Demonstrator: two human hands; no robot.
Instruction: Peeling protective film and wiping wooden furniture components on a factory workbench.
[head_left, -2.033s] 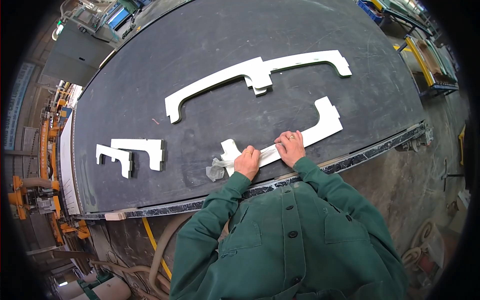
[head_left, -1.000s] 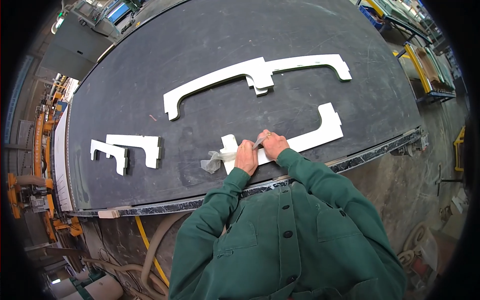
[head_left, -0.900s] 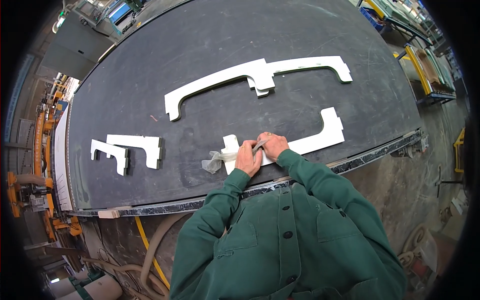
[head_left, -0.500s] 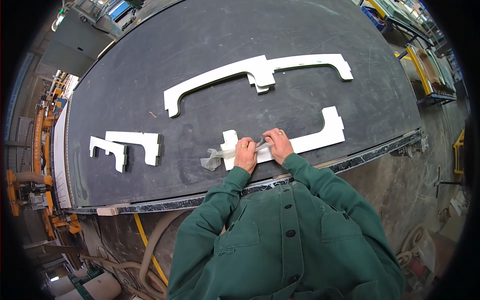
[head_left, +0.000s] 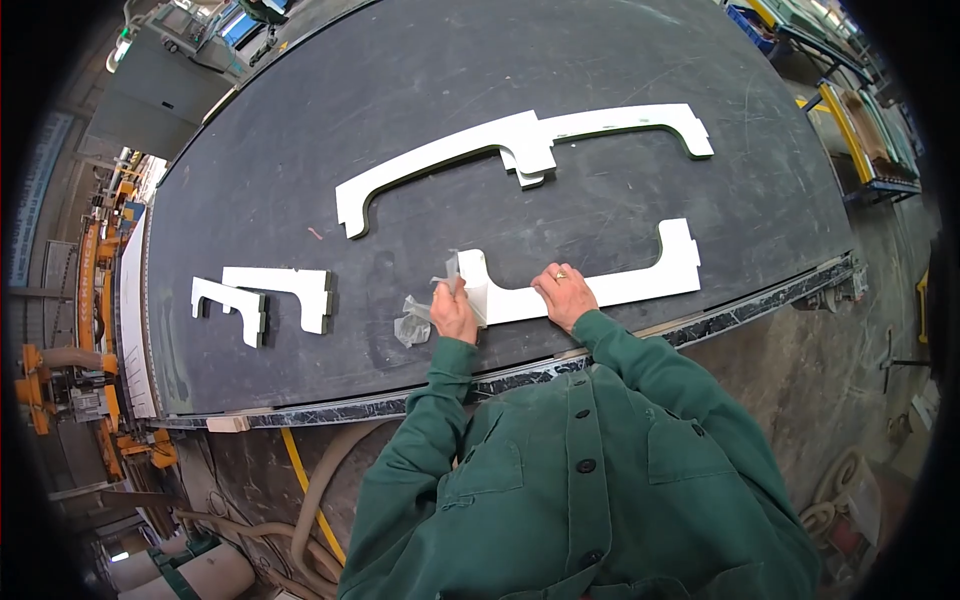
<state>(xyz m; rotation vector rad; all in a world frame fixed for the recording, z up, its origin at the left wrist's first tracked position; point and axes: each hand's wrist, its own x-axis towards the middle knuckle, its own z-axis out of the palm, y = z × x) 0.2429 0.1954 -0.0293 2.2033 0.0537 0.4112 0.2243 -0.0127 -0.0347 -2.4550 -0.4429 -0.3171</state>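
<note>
A long white U-shaped panel piece (head_left: 600, 290) lies near the table's front edge, its two upturned ends pointing away from me. At its left end, my left hand (head_left: 455, 312) is closed on a crumpled strip of clear plastic film (head_left: 412, 326); part of the film sticks up above the fingers and part hangs to the left. My right hand (head_left: 566, 296) rests on the middle of the panel piece, fingers bent together over its inner edge. How firmly it grips cannot be seen.
Farther back, two long curved white pieces (head_left: 440, 155) lie overlapping on the dark scratched table (head_left: 270, 190). Two smaller white L-shaped pieces (head_left: 310, 290) lie to the left. Orange machinery (head_left: 90, 300) stands beyond the left edge, and racks (head_left: 850, 140) stand at the right.
My left hand has moved left, off the panel's face to its end, with the film. My right hand has let go of the film and come down onto the panel. The view has shifted slightly.
</note>
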